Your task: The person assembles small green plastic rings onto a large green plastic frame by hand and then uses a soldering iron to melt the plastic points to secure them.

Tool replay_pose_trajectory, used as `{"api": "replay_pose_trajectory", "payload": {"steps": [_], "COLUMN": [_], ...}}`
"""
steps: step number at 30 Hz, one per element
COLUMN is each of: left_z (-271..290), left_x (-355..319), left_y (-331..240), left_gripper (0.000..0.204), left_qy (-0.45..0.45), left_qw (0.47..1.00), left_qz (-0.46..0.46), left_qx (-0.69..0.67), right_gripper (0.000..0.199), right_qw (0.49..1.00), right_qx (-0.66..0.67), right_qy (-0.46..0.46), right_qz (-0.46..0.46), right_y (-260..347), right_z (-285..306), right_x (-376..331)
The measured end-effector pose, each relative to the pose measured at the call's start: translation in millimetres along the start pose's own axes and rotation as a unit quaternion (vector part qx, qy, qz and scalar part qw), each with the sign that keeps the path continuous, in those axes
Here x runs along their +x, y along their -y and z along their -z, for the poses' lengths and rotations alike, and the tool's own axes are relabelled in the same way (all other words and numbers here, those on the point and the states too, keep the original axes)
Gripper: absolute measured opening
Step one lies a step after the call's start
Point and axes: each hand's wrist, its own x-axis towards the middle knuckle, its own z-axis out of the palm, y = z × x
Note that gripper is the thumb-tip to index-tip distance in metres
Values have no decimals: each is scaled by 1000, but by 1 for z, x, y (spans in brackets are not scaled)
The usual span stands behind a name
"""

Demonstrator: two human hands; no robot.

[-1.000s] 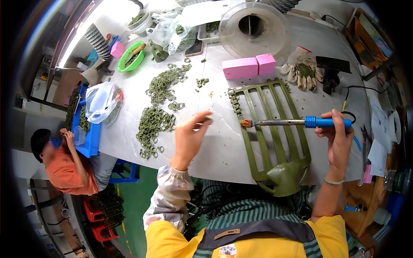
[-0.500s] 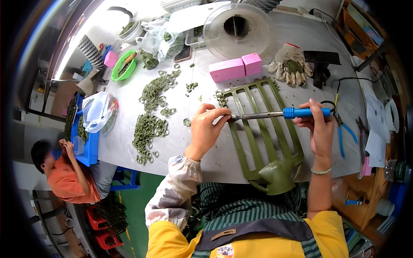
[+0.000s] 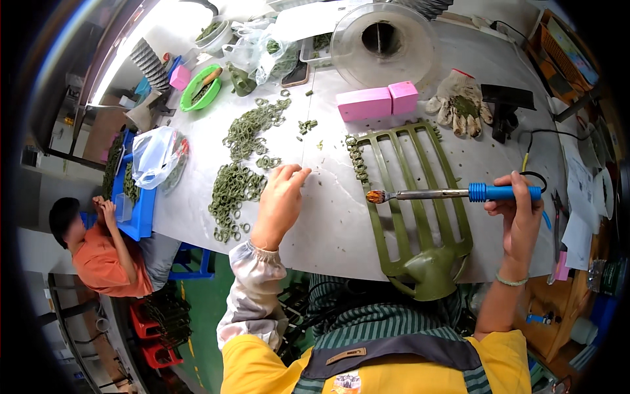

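The left hand (image 3: 278,205), half a second earlier at the tip of the soldering iron (image 3: 446,194), had been drawn back to the left of the green slotted frame (image 3: 428,266). Its fingers were loosely curled; whether anything was pinched could not be told. The frame was laid on the grey worktop (image 3: 328,240), base at the near edge. The iron's blue handle was grasped by the right hand (image 3: 516,222), right of the frame, its tip held at the frame's left bar. Apparently, the iron was being kept ready between placements; a steady tip and clear left fingers would be called for. Farther along that bar, small green rings (image 3: 357,159) were lined up. Left of the frame, ring heaps (image 3: 230,195) were spread; beyond it, pink blocks (image 3: 365,105) were set.
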Motion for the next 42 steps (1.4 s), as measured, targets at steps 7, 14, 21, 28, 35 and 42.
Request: {"api": "replay_pose_trajectory", "payload": {"steps": [7, 14, 21, 28, 35, 42], "left_z": [-16, -14, -31, -43, -41, -14], "left_x": [-13, 4, 22, 24, 25, 21], "left_y": [20, -54, -75, -74, -65, 40], "left_gripper": [23, 20, 18, 20, 20, 31], "left_qy": [-39, -27, -81, -84, -83, -74], "left_qw": [999, 943, 964, 972, 976, 992], "left_qz": [28, 119, 19, -2, -52, 96], "left_qx": [6, -310, -254, -220, -195, 27], "right_gripper": [32, 33, 35, 33, 32, 32], "right_qw": [1000, 1000, 1000, 999, 1000, 1000], "right_qx": [-9, -16, -6, 17, -8, -8], "right_qy": [9, -2, 5, 24, -4, 10], "right_qz": [8, 11, -2, -19, -2, -8], "right_y": [3, -1, -10, -23, -1, 3], "right_z": [-3, -2, -6, -13, -2, 4], "right_x": [-3, -2, 2, 7, 1, -5]}}
